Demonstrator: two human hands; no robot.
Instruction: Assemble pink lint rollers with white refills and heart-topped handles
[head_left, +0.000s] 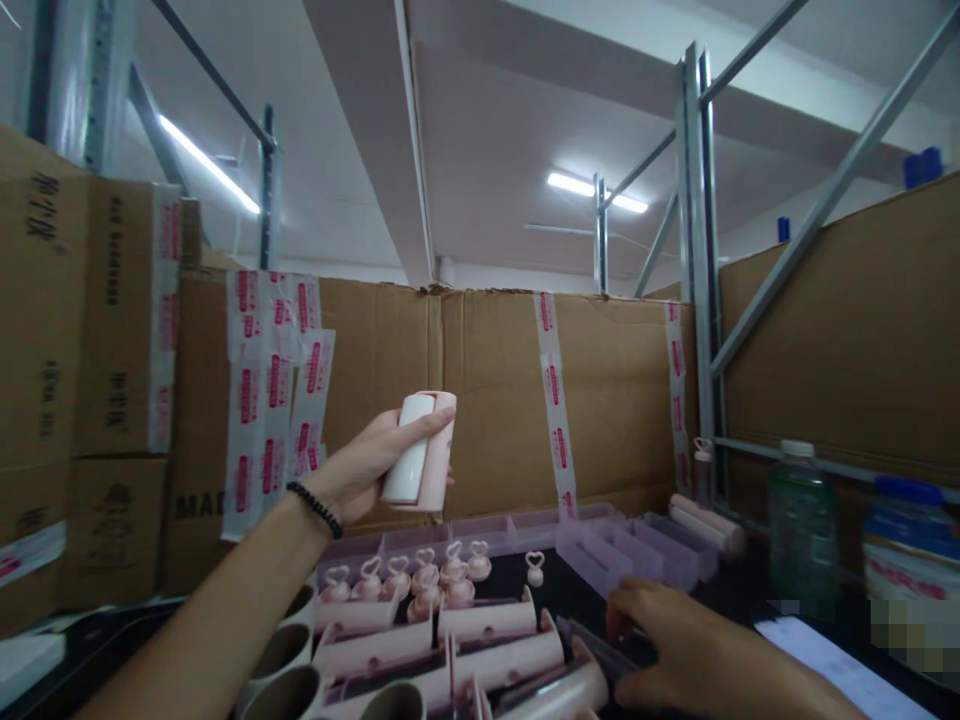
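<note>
Cardboard backdrop (495, 400); left hand (381, 446) high around cylinder (438, 462), right hand (675, 645) low.

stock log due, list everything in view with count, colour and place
cylinder: one, white and pink, in left hand
caps: about ten, pink, centre
shells: several, pale pink, front
open tubes: several, pale, lower left
trays: several, purple, behind caps
rods: about two, pink, beside trays
bottle: one, greenish, right
jar: one, blue lid, right
sheet: one, white, lower right
table: one, black, underneath
boxes: several, brown, left
panels: several, brown cardboard, back and right
tape strips: several, white and red, on cardboard
posts: several, grey, both sides
lights: two lit, white, ceiling
small pieces: two, blue, upper right
bracelet: one, black, left wrist
left hand: one, bare, centre
right hand: one, bare, lower right
</note>
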